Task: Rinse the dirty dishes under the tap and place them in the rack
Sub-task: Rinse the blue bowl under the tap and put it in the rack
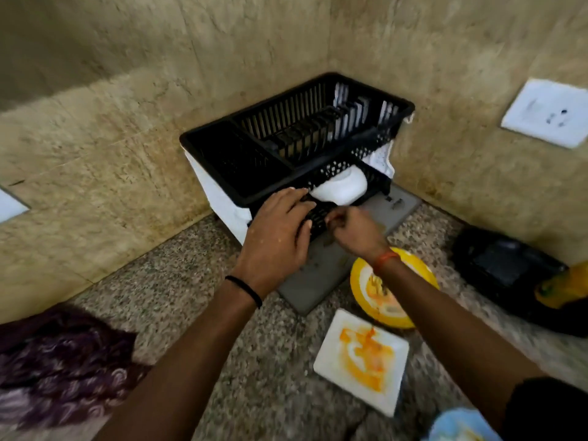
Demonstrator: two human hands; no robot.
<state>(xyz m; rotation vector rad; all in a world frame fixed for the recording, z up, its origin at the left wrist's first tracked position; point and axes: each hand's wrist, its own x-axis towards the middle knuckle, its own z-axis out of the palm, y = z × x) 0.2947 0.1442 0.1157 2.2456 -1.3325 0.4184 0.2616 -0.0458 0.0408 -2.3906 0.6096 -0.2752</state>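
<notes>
A black dish rack (222, 154) stands in the corner on a grey drip tray (305, 291). A white bowl (342, 190) lies in its front lower section. My left hand (280, 230) rests on the rack's front edge, fingers stretched over the rim beside the bowl. My right hand (353, 232) is blurred just in front of the rack with its fingers curled against the black lattice; whether it grips anything is unclear. A dirty yellow plate (420, 272) and a white square plate (362, 358) smeared with orange sauce lie on the counter under my right forearm.
A purple patterned cloth (60, 361) lies at the left on the speckled counter (178, 281). A black object (506, 265) and a yellow thing (563, 288) sit at the right by the wall. A white socket plate (547, 113) is on the right wall.
</notes>
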